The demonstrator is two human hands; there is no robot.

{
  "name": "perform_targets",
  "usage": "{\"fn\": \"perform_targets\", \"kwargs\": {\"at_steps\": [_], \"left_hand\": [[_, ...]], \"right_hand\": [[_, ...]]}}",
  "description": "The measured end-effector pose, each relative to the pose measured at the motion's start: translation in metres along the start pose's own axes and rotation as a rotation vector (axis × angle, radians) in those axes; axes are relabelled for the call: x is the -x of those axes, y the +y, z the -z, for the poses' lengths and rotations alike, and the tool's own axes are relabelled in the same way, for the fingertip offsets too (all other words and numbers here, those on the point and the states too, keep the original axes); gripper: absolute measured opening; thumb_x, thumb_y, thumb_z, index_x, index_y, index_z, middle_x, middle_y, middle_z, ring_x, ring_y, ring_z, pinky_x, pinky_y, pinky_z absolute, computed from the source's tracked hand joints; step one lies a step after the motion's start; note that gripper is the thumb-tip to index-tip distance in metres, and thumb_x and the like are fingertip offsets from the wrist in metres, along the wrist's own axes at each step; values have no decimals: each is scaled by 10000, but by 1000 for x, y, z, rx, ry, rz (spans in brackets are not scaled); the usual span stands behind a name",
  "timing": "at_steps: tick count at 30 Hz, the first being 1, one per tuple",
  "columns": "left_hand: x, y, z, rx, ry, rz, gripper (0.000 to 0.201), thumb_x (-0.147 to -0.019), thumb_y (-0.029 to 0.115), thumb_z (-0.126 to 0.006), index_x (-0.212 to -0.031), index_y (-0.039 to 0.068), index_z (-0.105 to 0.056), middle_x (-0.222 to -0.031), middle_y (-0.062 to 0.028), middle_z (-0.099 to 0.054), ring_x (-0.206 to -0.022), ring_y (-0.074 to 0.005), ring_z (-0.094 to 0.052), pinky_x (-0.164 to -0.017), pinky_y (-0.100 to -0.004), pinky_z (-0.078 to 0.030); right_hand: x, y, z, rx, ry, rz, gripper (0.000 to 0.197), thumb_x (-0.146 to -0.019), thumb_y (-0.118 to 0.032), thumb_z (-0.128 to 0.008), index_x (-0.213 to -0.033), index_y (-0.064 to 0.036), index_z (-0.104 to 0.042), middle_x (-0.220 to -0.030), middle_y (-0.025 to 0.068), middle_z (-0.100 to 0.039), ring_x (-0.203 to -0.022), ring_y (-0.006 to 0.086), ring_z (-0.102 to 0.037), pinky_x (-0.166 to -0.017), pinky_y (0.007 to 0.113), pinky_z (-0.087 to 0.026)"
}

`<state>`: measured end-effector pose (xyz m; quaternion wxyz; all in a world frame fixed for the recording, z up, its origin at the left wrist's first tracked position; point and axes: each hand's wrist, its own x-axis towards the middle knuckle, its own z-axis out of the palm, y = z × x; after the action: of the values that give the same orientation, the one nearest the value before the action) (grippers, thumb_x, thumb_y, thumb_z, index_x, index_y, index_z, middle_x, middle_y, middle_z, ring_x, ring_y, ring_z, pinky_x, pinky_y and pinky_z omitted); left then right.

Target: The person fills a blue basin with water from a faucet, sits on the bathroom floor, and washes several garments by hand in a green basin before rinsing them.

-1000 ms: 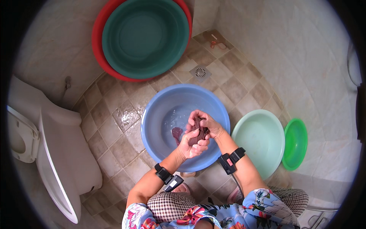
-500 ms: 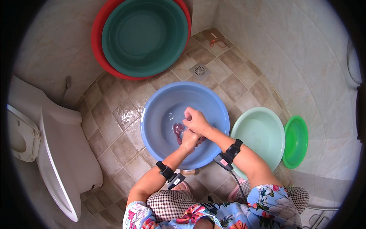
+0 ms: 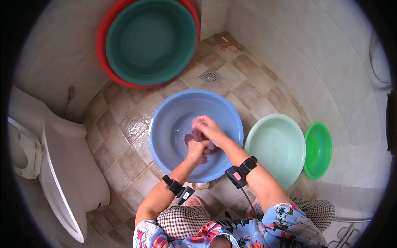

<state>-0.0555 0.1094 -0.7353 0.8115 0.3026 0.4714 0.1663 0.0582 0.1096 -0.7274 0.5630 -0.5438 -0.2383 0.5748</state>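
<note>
A wet maroon cloth point(image 3: 188, 138) is bunched up inside a large blue basin point(image 3: 154, 132) that has some water in the bottom. My left hand point(image 3: 197, 150) is closed round the cloth, and folds of it stick out below and to the right of the fingers. Just above, my right hand point(image 3: 209, 129) is curled over with a part of the same cloth in its fingers, and the cloth runs between both hands. The exact shape of the cloth is hidden by the hands.
A pale green basin point(image 3: 275, 144) and a bright green bowl point(image 3: 318, 151) stand to the right. A dark green tub point(image 3: 151, 41) sits in a red tub point(image 3: 101, 53) at the far left. A toilet point(image 3: 66, 165) is at the left, a floor drain point(image 3: 211, 76) ahead.
My right hand has shifted slightly left and drawn a stretch of cloth up above my left hand. The whole view has moved a little.
</note>
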Motion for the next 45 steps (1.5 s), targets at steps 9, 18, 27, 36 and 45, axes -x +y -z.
{"fn": "perform_targets", "kwargs": {"at_steps": [9, 18, 27, 36, 45], "left_hand": [[-13, 21, 23, 129, 176, -68, 58, -721, 33, -626, -727, 23, -569, -633, -29, -499, -477, -102, -461, -381, -217, -284], [14, 31, -15, -828, -177, -599, 635, -672, 223, -752, -1179, -28, -464, -1174, -166, -523, -1124, -251, -486, -948, -369, -380], [-12, 20, 3, -1006, -155, -319, 620, -775, 299, -706, -1236, -42, -470, -1240, -215, -498, -1095, -304, -530, -894, -385, -442], [3, 18, -9, -883, -208, -114, 408, -840, 242, -644, -1117, -47, -563, -1023, -168, -633, -922, -225, -623, -802, -322, -487], [-12, 0, 16, -858, -194, -153, 333, -853, 221, -618, -1086, -15, -583, -944, -136, -651, -872, -197, -623, -783, -308, -482]], "right_hand": [[20, 12, 22, 603, 129, 62, 447, -862, -324, -565, -1132, 32, -546, -1127, 270, -556, -1059, 390, -526, -921, 432, -411], [51, -14, 16, 388, 249, 244, 511, -788, -204, -684, -1189, 8, -450, -1115, 118, -557, -1041, 190, -530, -898, 322, -427], [67, -74, 94, 177, 182, 293, 499, -763, -114, -707, -1199, -11, -487, -1095, 39, -578, -1020, 122, -528, -906, 294, -427], [100, -153, 115, 1121, 142, 268, 347, -699, -47, -599, -1041, -104, -628, -886, 121, -629, -857, 278, -617, -735, 393, -495], [55, -56, 112, 1508, -93, 386, 584, -589, -29, -696, -1146, -170, -586, -1050, 66, -511, -1010, 281, -454, -835, 393, -393]]}}
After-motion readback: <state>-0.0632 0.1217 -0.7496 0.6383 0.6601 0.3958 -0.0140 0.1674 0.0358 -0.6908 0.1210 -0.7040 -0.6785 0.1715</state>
